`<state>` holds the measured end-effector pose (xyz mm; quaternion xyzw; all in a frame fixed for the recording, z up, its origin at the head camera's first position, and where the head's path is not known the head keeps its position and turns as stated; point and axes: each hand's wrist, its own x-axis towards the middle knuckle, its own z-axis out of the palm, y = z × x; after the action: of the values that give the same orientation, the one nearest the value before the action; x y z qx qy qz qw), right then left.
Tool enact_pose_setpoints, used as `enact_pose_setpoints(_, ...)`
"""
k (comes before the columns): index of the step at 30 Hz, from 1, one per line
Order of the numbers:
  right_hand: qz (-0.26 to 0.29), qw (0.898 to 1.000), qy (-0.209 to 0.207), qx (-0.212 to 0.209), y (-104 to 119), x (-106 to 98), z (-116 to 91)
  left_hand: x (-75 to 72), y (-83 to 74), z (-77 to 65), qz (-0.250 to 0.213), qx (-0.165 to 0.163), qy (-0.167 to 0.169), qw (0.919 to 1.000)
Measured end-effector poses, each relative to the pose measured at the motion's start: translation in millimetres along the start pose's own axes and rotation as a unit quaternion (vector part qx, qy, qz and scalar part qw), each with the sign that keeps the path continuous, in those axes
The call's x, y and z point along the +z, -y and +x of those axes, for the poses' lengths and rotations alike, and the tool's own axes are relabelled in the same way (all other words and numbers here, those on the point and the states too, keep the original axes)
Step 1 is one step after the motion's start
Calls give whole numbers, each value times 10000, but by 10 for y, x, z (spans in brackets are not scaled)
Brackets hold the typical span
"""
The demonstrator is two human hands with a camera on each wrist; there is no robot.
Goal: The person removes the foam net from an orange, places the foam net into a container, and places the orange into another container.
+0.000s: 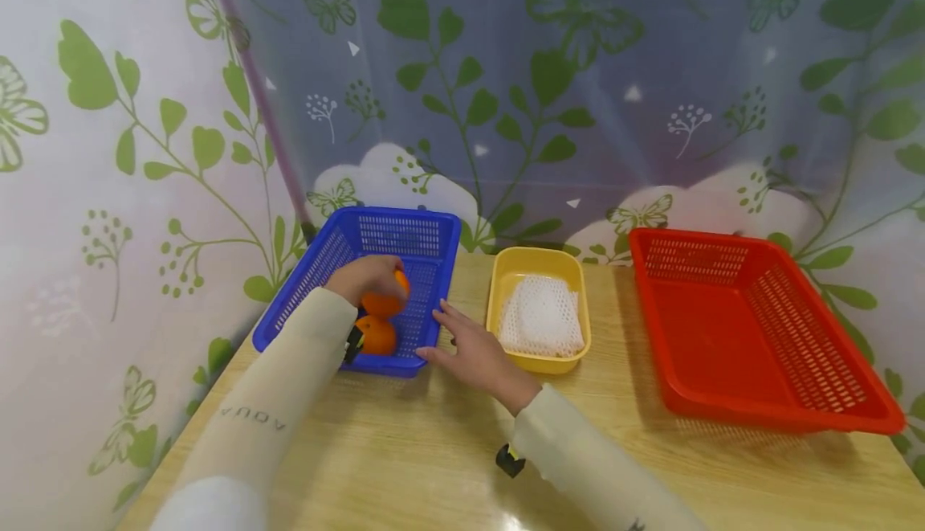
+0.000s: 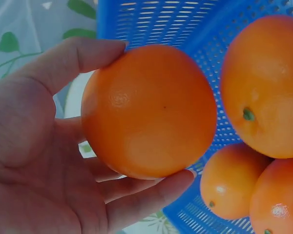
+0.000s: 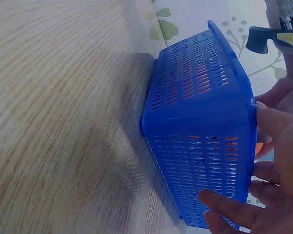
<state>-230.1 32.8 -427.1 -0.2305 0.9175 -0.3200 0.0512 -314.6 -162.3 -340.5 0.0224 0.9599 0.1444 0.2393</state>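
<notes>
In the left wrist view, my left hand holds a round orange between thumb and fingers. From the head view, that left hand is inside the blue basket, above another orange. More oranges lie in the basket beside the held one, one with a green stem end. My right hand rests at the basket's near right corner. In the right wrist view, the right hand's thumb touches the rim and its extended fingers lie against the slotted outer wall.
Right of the blue basket stands a yellow tray with white foam netting in it. A larger red basket sits at the far right of the wooden table. A leaf-patterned curtain hangs behind.
</notes>
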Motion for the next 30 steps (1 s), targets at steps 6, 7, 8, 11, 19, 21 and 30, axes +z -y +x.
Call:
enact_pose_setpoints(6,-54,10000,0,-20,3,-25,3,44,-62,84,183,-215,-233,9993)
enact_pose_setpoints(7,-68,10000,2,-23,3,-26,9,41,-75,92,203,-269,-222,9992)
enact_pose_setpoints(8,-90,10000,4,-22,3,-26,15,39,-84,106,210,-295,-216,9991)
enact_pose_setpoints(11,-108,9999,17,3,3,-28,25,36,-115,133,188,-350,-186,9990)
enact_pose_setpoints(19,-58,10000,50,44,7,-16,12,117,-93,257,73,-557,95,9984)
enact_pose_setpoints(21,-71,9999,62,71,10,-15,12,139,-76,295,6,-610,149,9980)
enact_pose_setpoints(30,-176,9998,62,81,15,-16,17,189,-46,382,-112,-770,36,9970)
